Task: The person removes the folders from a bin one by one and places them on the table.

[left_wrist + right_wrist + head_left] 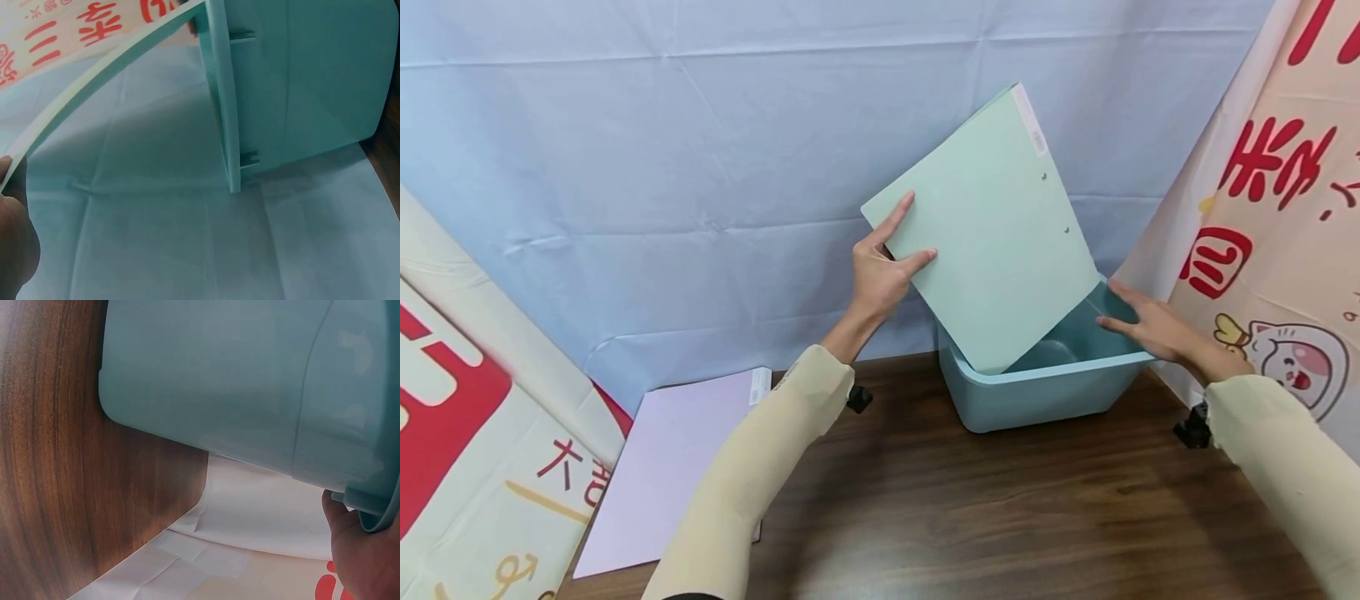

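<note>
A pale green file folder [992, 242] with two rivets and a white label stands tilted, its lower corner inside a blue-green plastic bin [1045, 400]. My left hand [882, 271] holds the folder by its left edge, thumb on the facing side. In the left wrist view, the folder [94, 81] looks thin and bowed beside the bin's wall [312, 81]. My right hand [1157, 325] grips the bin's right rim, with the thumb over the inside. The right wrist view shows part of that hand [369, 556] against the underside of the rim.
A lilac folder [670, 467] with a white label lies on the brown wooden table [970, 508] at the left. A blue cloth [737, 150] hangs behind the bin. Printed banners [1277, 250] stand at both sides, the right one close to the bin.
</note>
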